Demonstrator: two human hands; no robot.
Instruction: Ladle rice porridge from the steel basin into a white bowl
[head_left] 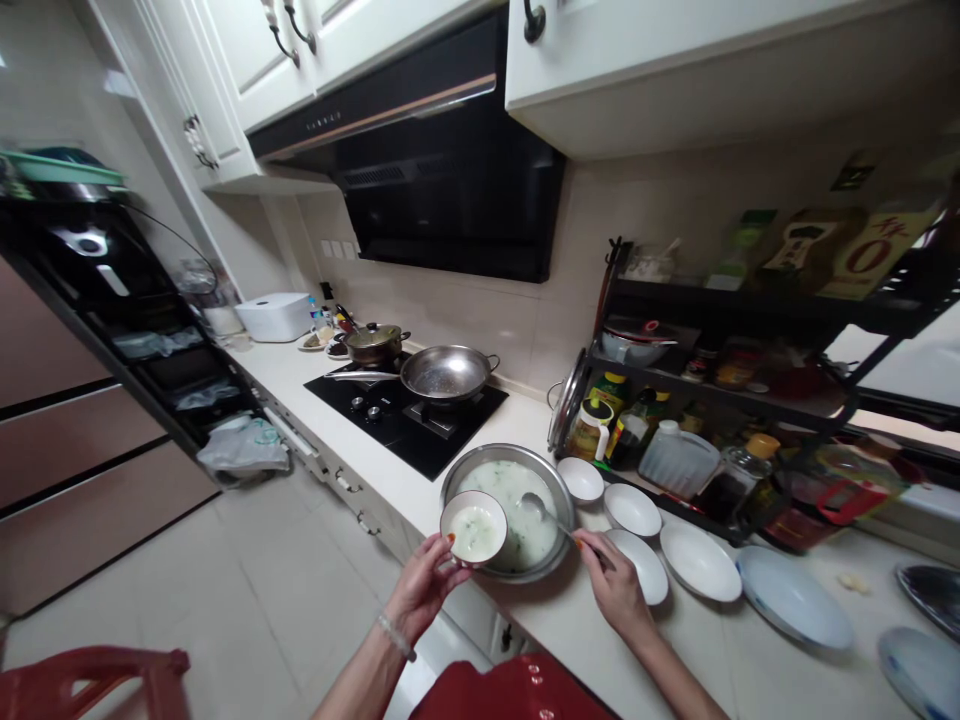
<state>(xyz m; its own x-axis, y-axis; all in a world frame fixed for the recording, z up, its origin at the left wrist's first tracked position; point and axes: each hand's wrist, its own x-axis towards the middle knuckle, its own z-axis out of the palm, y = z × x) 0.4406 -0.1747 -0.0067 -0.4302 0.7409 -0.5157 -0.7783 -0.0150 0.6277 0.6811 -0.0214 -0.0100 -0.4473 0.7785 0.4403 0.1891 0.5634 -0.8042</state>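
My left hand (429, 582) grips the rim of a small bowl (484, 545), which holds pale soup with green bits. That bowl hangs over the left edge of a large metal basin (459, 470) filled with the same pale, thick soup. In my right hand (616, 590) is the handle of a ladle (534, 503), its head dipping at the soup's surface near the basin's middle. Just right of the basin stand several white bowls (634, 510), one of them partly behind my right hand.
Left of the basin, a wok (446, 372) and a lidded pot (373, 344) sit on the black stove (367, 408). A dark rack (720, 390) with bottles lines the wall at right. Plates (795, 598) lie farther right on the counter. A red chair (97, 665) stands lower left.
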